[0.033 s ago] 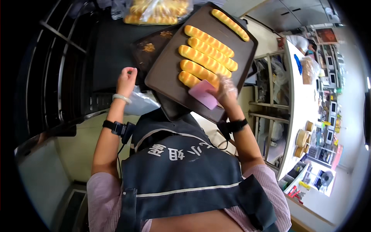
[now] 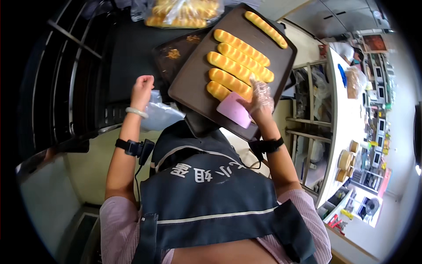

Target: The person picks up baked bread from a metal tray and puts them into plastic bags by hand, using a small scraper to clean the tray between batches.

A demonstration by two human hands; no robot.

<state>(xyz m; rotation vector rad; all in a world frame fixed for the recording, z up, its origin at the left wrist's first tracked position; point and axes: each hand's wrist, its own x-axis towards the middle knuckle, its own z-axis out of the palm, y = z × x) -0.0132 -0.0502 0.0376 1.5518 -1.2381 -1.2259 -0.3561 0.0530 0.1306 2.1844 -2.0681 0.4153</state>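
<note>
My right hand [image 2: 262,102], in a clear plastic glove, holds a pink scraper [image 2: 234,110] by one end, at the near edge of the brown baking tray [image 2: 193,94]. Its fingers reach over the nearest of several long golden bread sticks [image 2: 231,81], and the scraper hides part of the closest one. One more bread stick [image 2: 266,30] lies apart at the tray's far right. My left hand [image 2: 143,90], bare with a pale bangle, is closed left of the tray. From it a clear plastic bag [image 2: 162,115] hangs down; the exact grip is hidden.
A clear bag of bread [image 2: 182,15] sits beyond the tray on the dark surface. A second dark tray [image 2: 173,55] with crumbs lies partly under the first. Black metal rails [image 2: 66,79] stand left. On the right are a long white counter [image 2: 338,110] and another person [image 2: 343,49].
The plastic bag has risen slightly beside my left hand. The pink scraper and my right hand have shifted slightly at the nearest bread sticks. The whole view has moved a little.
</note>
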